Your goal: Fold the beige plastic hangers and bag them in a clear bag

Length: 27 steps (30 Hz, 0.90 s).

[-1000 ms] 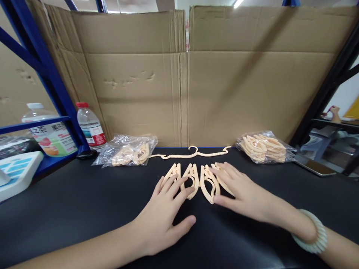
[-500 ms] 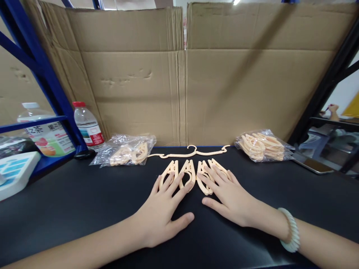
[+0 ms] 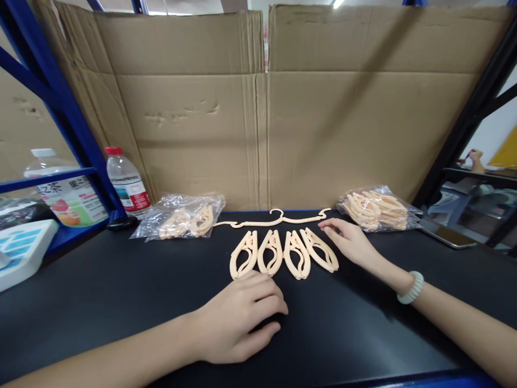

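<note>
Several folded cream travel hangers lie in a fanned row on the black tabletop, from a leftmost folded hanger (image 3: pixel 233 264) to a rightmost folded hanger (image 3: pixel 334 262). Behind the row, an unfolded hanger (image 3: pixel 260 223) stretches sideways with its hook upward. My left hand (image 3: pixel 242 318) rests on the table just in front of the row, fingers loosely bent, thumb apart, holding nothing. My right hand (image 3: pixel 357 248) is to the right of the row, its fingertips near the right end of the unfolded hanger. Nothing shows between its slightly parted fingers.
Clear plastic bags of folded hangers lie at the back: a left bag (image 3: pixel 151 221) and a right bag (image 3: pixel 367 207). A phone (image 3: pixel 452 237) is beside the right bag. A red-capped bottle (image 3: pixel 126 180) stands back left. Cardboard (image 3: pixel 181 124) walls the rear.
Both hands have come off the folded hangers. My left hand drew back toward me and bent its fingers; my right hand moved right and farther back. The hangers now show fully.
</note>
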Each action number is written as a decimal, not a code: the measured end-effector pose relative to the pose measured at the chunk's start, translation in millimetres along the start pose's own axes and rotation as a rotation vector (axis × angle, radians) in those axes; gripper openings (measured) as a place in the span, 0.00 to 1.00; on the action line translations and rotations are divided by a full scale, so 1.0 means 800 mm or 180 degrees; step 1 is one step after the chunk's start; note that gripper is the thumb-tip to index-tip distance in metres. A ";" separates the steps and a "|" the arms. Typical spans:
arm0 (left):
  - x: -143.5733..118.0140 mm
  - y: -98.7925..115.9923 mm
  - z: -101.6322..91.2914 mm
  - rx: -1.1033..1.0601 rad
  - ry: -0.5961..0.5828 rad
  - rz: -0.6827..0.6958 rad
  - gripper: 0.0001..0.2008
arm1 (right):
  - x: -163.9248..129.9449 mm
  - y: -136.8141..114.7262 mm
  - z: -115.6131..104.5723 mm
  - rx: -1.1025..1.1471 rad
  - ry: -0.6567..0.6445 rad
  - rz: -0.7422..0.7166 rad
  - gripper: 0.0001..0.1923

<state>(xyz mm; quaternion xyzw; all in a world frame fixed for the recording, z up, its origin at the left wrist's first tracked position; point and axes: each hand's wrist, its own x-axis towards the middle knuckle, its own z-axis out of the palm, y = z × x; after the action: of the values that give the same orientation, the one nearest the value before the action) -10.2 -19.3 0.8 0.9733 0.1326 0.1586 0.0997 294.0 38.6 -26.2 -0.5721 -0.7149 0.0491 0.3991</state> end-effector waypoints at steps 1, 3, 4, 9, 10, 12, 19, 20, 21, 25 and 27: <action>0.000 0.000 0.000 0.0030 -0.0024 0.0040 0.09 | 0.003 0.006 0.002 0.0024 -0.0033 0.0122 0.13; -0.001 -0.001 0.001 0.0063 -0.0044 0.0076 0.08 | 0.005 0.012 0.005 0.0076 -0.0130 0.0283 0.11; -0.001 -0.001 0.001 0.0063 -0.0046 0.0086 0.08 | 0.005 0.014 0.007 0.0105 -0.0181 0.0339 0.11; -0.001 -0.002 0.001 0.0015 -0.0024 0.0119 0.09 | 0.005 0.018 0.010 0.0073 -0.0255 0.0361 0.10; -0.001 -0.002 0.001 0.0000 -0.0001 0.0119 0.09 | 0.006 0.020 0.011 -0.0023 -0.0242 0.0308 0.10; -0.002 -0.003 0.001 -0.0036 0.0043 0.0127 0.09 | 0.010 0.024 0.011 -0.0275 -0.0231 0.0163 0.10; -0.003 -0.004 0.002 0.0020 0.0118 0.0182 0.09 | 0.039 0.037 0.014 -0.0662 -0.0397 -0.0315 0.13; -0.003 -0.004 0.001 0.0027 0.0114 0.0195 0.09 | 0.045 0.038 0.013 -0.0703 -0.0428 -0.0399 0.14; -0.003 -0.004 0.001 0.0035 0.0109 0.0210 0.09 | 0.051 0.039 0.013 -0.0746 -0.0460 -0.0486 0.14; -0.003 -0.004 0.002 0.0077 0.0062 0.0250 0.09 | 0.072 0.042 0.014 -0.0908 -0.0614 -0.0763 0.15; -0.003 -0.005 0.002 0.0083 0.0048 0.0261 0.09 | 0.079 0.044 0.017 -0.0987 -0.0710 -0.0834 0.15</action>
<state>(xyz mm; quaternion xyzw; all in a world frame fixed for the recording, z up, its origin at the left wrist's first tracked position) -12.4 -16.6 -2.3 0.9779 0.0954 0.1682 0.0794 311.1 110.0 -20.9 -0.5199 -0.8217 -0.0506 0.2279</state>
